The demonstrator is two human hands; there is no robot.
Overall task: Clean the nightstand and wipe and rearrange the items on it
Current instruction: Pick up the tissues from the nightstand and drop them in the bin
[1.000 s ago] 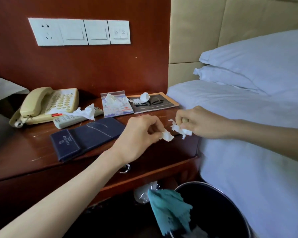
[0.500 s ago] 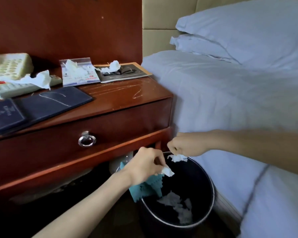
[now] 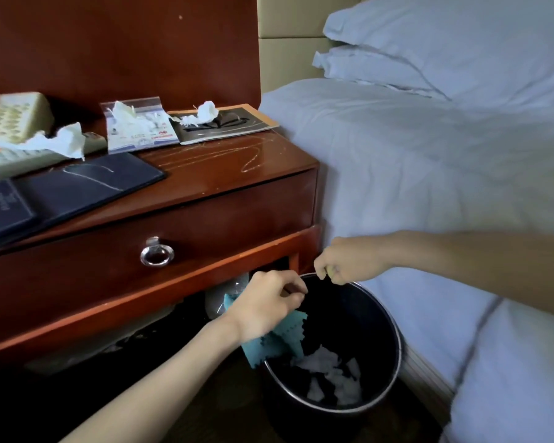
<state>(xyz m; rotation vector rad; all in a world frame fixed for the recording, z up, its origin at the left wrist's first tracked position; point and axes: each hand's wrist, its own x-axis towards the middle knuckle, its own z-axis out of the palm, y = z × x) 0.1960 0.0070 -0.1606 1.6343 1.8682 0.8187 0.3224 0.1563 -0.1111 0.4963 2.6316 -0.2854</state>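
A white-sheeted bed fills the right side, with two pillows stacked at its head. Against its left edge stands the dark red wooden bench, backed by a wall panel of the same wood; the top shows pale scratches near the front right corner, and the drawer below has a metal ring pull. On the floor in front of the bench, beside the bed, sits a round black bin with a shiny rim. A dark blue folder lies flat at the front left of the top. Behind it are a cream phone and a pale remote, then a clear plastic bag and a grey card along the back. A teal cloth hangs over the bin's near left rim. The left hand is above that rim, its fingers curled and the thumb and forefinger tips touching, with no paper seen between them. The right hand is over the far rim, its fingers curled into a loose fist; I cannot tell whether anything is inside. Crumpled tissue lies on the remote, on the bag and on the card, and white scraps rest at the bottom of the bin.
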